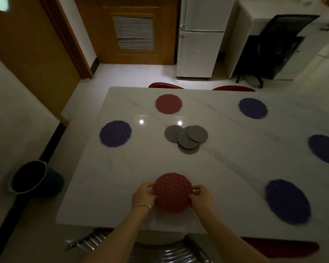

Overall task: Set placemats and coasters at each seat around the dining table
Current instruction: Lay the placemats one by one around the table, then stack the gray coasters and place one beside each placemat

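A round red placemat lies at the near edge of the white marble table. My left hand grips its left rim and my right hand pinches its right rim. Another red placemat lies at the far side. Purple placemats lie at the left end, far right, right end and near right. Several grey scalloped coasters sit in a loose overlapping pile at the table's middle.
A dark bucket stands on the floor left of the table. Red chairs are tucked in at the far side, a metal chair back below me. A white fridge and black office chair stand beyond.
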`<state>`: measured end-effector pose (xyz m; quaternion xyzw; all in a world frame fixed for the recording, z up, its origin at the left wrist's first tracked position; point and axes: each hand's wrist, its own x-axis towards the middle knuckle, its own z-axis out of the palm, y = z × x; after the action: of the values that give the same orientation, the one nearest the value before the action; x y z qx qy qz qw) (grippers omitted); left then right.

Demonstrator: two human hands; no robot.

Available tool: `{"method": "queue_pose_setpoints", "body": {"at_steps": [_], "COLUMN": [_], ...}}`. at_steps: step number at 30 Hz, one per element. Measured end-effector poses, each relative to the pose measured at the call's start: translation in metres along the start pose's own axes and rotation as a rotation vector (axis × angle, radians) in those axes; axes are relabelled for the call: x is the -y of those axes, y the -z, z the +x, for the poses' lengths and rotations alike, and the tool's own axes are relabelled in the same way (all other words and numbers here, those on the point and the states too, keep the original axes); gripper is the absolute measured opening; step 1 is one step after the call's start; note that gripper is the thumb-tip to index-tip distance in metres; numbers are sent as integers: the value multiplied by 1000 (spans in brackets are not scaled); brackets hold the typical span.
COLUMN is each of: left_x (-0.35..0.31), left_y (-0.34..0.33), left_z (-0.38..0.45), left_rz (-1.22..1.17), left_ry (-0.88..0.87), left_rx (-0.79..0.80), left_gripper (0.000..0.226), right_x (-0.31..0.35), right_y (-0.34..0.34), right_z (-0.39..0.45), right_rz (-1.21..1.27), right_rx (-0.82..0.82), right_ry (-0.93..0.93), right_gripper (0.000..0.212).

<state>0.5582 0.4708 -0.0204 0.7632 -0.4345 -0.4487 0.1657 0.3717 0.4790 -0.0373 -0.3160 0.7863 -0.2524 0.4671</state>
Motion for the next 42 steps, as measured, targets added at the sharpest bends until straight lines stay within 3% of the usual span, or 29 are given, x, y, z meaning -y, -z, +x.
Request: {"method": "queue_pose_setpoints", "body": {"at_steps": [7,10,13,16,21,30,38,42], "left_x": [7,6,3,1,9,10,-46,-75], "left_y": [-1,-3,-6,-10,-24,-25,-1,8], "left_z": [3,3,2,3,2,13,56,80], "left_rz": [151,221,303,413,710,751,599,512], "left_ry": [-41,-47,-66,-243,-470,-467,-469,-453], "left_rx": [17,-26,-56,-52,124,122,-14,-41], "left_gripper": [40,41,48,61,82,85,89,87], "right_x": [-8,-11,-13,-13,-26,-25,64,99], "right_y": [-8,-9,-9,-12,-19,-20,-7,-1], "right_z": [-5,-10,-14,-12,-5,-1,55,89], "right_rz": [-14,-129,-393,-638,-906,-939,-858,-884], "right_rx": [-1,-38,-105,-78,78,31,-176,-175], "right_ry": [47,82,230,433,451,485,578,560], "right_gripper": [21,21,40,63,94,95,80,78]}}
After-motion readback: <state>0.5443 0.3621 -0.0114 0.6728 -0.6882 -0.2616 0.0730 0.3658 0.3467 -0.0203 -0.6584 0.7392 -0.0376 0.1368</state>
